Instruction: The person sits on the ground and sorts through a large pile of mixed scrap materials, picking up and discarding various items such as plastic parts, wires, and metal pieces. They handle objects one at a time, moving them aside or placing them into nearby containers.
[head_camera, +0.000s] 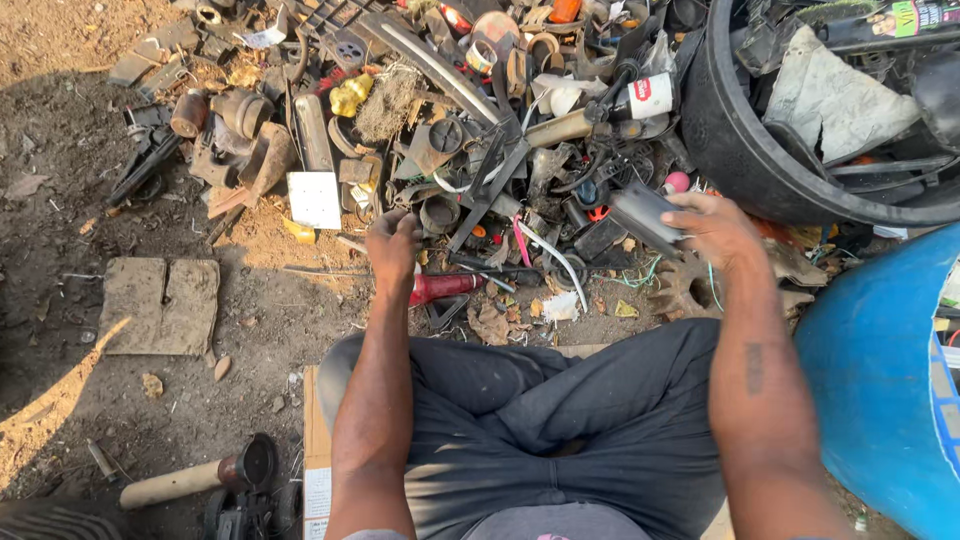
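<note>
My right hand (716, 229) grips a flat dark grey piece (644, 215) at the near edge of a big scrap heap (450, 110). My left hand (392, 246) is curled, fingers closed, over the ground at the heap's edge; whether it holds something small I cannot tell. Just right of that hand lies a red-handled tool (446, 286). A rusty gear wheel (690, 290) lies on the dirt below my right hand. I sit cross-legged in dark trousers (540, 410) on cardboard.
A black tub (745, 150) full of scrap stands at the upper right, a blue barrel (880, 370) at the right. A flat cardboard piece (160, 305) and a wooden-handled hammer (195, 478) lie on the dirt to the left. A white tile (314, 199) rests in the heap.
</note>
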